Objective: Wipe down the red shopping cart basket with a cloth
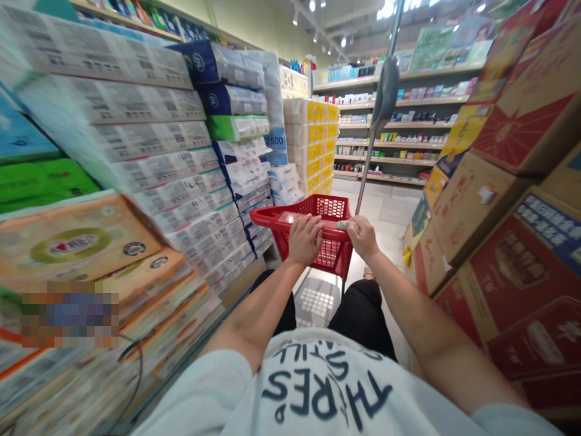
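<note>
A red plastic shopping cart [333,257] with a perforated basket stands in front of me in the aisle. My left hand [306,238] lies over its red handle [285,219], fingers curled down around the bar. Further right, my right hand [362,236] is closed at the handle's right end, with a small pale piece showing by its thumb. A long thin metal pole [367,160] rises from just behind that hand, leaning to the right. Partway up it is a grey oval part [385,94]. Whether my right hand also grips the pole is hidden.
Tall stacks of wrapped tissue packs [177,163] line the left side. Cardboard cartons [512,242] are piled along the right. Yellow-and-white packs [313,142] stand ahead on the left. Shelves of small goods [408,142] close off the far end, past the pale floor [384,242].
</note>
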Available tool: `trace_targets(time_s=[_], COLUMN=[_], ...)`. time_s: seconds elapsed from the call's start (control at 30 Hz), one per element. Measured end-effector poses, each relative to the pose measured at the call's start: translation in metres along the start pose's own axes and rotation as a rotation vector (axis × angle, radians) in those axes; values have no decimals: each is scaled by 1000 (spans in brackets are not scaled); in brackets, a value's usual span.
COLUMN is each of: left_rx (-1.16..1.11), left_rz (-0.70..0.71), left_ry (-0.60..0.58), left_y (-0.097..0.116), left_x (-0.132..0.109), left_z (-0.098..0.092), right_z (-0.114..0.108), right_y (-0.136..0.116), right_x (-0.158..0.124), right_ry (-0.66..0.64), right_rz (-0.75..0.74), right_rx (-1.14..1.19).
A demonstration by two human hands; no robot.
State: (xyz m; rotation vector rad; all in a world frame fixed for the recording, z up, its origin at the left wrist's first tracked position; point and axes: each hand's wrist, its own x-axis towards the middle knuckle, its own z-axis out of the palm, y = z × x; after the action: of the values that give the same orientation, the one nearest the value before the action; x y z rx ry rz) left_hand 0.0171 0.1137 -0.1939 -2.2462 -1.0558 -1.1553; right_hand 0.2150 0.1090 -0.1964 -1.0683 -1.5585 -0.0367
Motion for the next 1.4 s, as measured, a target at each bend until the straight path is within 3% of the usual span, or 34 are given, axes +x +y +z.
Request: trace_targets(time_s=[0.1, 0.23, 0.3, 0.5, 0.57, 0.7, 0.9, 1.1, 1.3, 1.4], left_rx=[-3, -10, -12, -9, -10, -8, -13, -25, -19, -13], left_rz=[-4, -16, -16, 6, 1, 3, 2, 12, -6, -12], left_ry=[-10, -10, -10, -13, -3, -6, -6, -6, 6, -7], left_y=[-1, 2, 3, 5, 7, 9, 6, 7, 6, 7], left_x=[0, 1, 2, 3, 3, 2, 0, 1, 2, 4], left_z=[1, 3, 3, 4, 5, 4, 0, 1, 4, 5], right_z=[-2, 9, 10, -10, -8, 3, -1, 14, 7, 9], right_y=[2, 1, 1, 6, 5, 3, 6, 1, 5, 5], right_x=[3, -12, -14, 8, 3, -13, -10, -25, -16, -20], right_ry=[-79, 213, 270, -91, -12, 288, 92, 385, 224, 291], right_rz=[-25, 80, 106, 153, 192, 209, 38, 179, 130, 212], right_rx=[-6, -5, -24, 53, 74, 38, -45, -9, -2, 39])
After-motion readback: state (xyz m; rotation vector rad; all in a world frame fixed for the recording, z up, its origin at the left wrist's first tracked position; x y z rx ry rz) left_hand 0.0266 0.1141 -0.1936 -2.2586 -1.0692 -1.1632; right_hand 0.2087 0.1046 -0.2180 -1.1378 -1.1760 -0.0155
